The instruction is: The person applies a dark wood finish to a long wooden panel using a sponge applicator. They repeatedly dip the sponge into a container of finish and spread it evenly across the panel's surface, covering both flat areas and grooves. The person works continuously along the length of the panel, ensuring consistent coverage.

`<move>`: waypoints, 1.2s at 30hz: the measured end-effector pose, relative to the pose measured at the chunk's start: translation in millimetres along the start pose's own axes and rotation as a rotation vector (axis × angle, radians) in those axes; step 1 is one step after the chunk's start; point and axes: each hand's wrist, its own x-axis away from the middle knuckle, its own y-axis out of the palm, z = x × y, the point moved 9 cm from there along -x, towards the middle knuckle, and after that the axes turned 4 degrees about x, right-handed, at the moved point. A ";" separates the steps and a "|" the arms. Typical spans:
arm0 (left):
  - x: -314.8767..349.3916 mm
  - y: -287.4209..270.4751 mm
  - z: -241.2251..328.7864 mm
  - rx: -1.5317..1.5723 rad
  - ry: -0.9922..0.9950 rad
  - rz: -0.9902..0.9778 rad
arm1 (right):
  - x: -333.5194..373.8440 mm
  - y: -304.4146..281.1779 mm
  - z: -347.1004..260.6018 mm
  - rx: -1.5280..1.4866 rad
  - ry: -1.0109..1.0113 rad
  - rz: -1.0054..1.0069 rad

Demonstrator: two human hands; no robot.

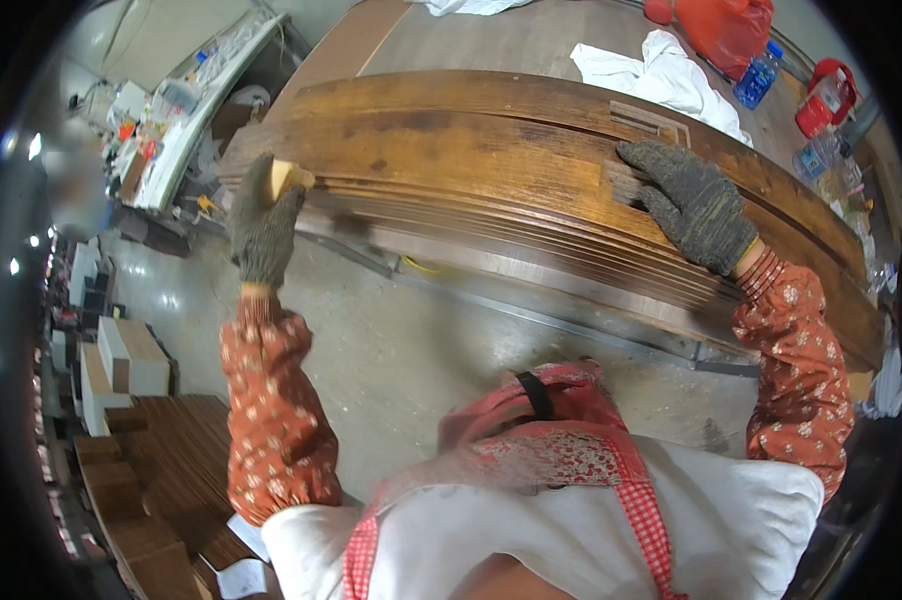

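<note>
A grey knitted glove covers my left hand [264, 222], which is closed around a small pale-yellow pad [287, 181] at the left end of a stack of brown wooden boards. Whether the pad is sponge or folded sandpaper I cannot tell. My right hand [696, 206], gloved alike, lies on the top of the stack with fingers stretched and thumb apart, beside a shallow cut-out [623, 184] in the wood. The front brown board [451, 150] has dark knots and a glossy stain. Behind it lies another long board [531, 95] with a rectangular slot [649, 122].
White cloth [661, 75], a red plastic bag [726, 35] and a blue-labelled bottle [758, 75] stand or lie beyond the boards. A cluttered side table [196, 115] is at far left. Brown wooden pieces [176, 460] are stacked on the floor at lower left.
</note>
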 end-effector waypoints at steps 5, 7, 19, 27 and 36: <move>21.0 65.6 143.2 0.274 0.344 -0.137 | -0.5 7.9 11.6 -0.004 0.044 -0.029; 32.5 90.5 182.0 0.152 0.442 -0.229 | 1.4 5.9 12.4 0.003 0.066 -0.057; -27.3 -46.6 -82.6 -0.260 -0.135 0.059 | -7.0 -7.7 -4.9 0.010 0.026 -0.002; -11.1 15.5 66.7 0.140 0.342 -0.154 | -98.3 11.9 -77.2 -0.190 -0.084 -0.060; -30.1 -9.5 -120.5 0.264 -0.199 -0.134 | -135.7 56.7 -93.6 -0.027 -0.176 -0.232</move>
